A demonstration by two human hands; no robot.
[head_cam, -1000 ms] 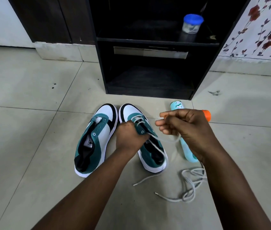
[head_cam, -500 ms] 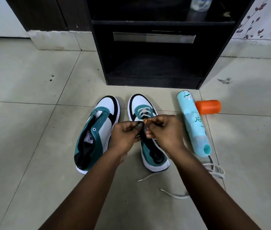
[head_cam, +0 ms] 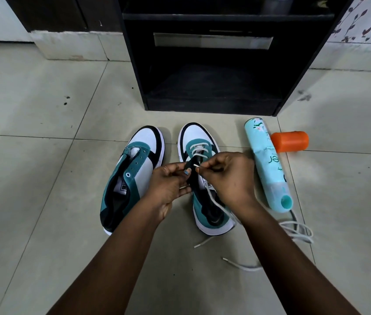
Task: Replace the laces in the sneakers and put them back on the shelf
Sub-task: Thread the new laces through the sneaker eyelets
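The right sneaker (head_cam: 205, 176) lies on the tiled floor (head_cam: 43, 155) just below the frame's centre, toe toward twelve o'clock, white at the toe with teal side panels and a black lining. A white lace (head_cam: 199, 149) crosses its two foremost eyelet rows; the rest of the lace runs back past the heel toward five o'clock, with one tipped end lying on the floor behind the shoe. The right hand (head_cam: 227, 178) has its grip narrow, thumb and forefinger pinching the lace's free tip over the middle of the shoe. The left hand (head_cam: 168, 183) meets it from nine o'clock, its grip closed on the sneaker's dark eyelet flap, holding that edge up beside the lace tip.

At nine o'clock of this shoe, just beside it and parallel, sits the left sneaker (head_cam: 130, 178), unlaced, its eyelets bare and tongue exposed. At three o'clock lies a pale turquoise spray can (head_cam: 267, 164) on its side, nozzle end toward the viewer. Its orange cap (head_cam: 290, 141) rests on the floor touching or nearly touching the can's far end. At five o'clock a loose coil of a second lace (head_cam: 298, 231) lies near the can's nozzle end. At twelve o'clock stands the black shelf (head_cam: 212, 103), its lowest compartment open toward the shoes.
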